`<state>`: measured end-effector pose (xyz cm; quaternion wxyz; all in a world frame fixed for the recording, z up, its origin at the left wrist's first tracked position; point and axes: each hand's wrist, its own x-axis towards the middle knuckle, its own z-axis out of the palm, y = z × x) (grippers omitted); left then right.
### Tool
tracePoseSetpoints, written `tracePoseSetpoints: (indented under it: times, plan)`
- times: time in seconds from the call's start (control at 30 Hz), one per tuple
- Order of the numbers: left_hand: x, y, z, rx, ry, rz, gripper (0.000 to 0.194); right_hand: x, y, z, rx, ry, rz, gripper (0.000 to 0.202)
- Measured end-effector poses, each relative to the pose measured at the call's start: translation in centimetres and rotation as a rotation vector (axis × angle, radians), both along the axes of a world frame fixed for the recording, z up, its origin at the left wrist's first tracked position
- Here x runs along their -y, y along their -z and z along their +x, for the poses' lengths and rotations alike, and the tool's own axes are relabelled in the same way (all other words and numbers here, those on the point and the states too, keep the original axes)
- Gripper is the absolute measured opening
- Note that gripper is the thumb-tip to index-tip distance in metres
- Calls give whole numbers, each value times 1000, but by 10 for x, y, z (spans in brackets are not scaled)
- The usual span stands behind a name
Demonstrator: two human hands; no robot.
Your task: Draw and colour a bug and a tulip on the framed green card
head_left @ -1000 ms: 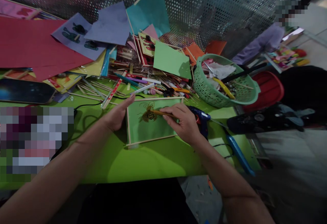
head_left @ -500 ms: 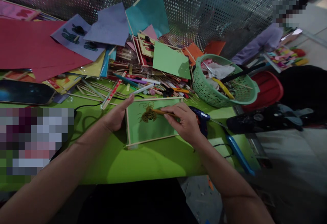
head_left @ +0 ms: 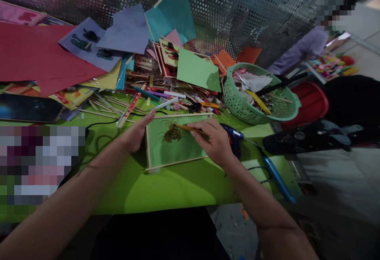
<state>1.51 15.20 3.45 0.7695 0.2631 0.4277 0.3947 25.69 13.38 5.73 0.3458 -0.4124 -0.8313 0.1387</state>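
A green card [head_left: 178,153] edged with thin wooden sticks lies on the green table [head_left: 142,196]. Near its upper left is a brown beetle-like figure [head_left: 172,134] with thin drawn legs and curled feelers. My right hand [head_left: 215,139] is closed round a thin orange-brown tool [head_left: 191,129], whose tip touches the top of the figure. At the card's left edge rests my left hand [head_left: 138,133], thumb pointing up and fingers partly hidden below. A white marker [head_left: 166,102] lies just beyond the thumb. Right of my right hand is a blue glue gun [head_left: 234,133].
Sticks, markers and coloured papers [head_left: 198,70] cover the back of the table. A green basket [head_left: 249,105] holds scissors and scraps at the right, beside a red container [head_left: 314,103]. A phone [head_left: 29,107] lies at the left. A person in purple [head_left: 299,50] is at the upper right.
The tool's tip has shifted very slightly up and left on the figure. Both hands keep nearly the same places.
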Motion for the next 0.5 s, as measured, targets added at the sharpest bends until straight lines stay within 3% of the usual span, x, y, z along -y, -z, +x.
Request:
tracePoseSetpoints:
  times: [0.5]
  plan:
    - [-1,9,-3,6,10,5,58,0,0,2,3,-14,13,15]
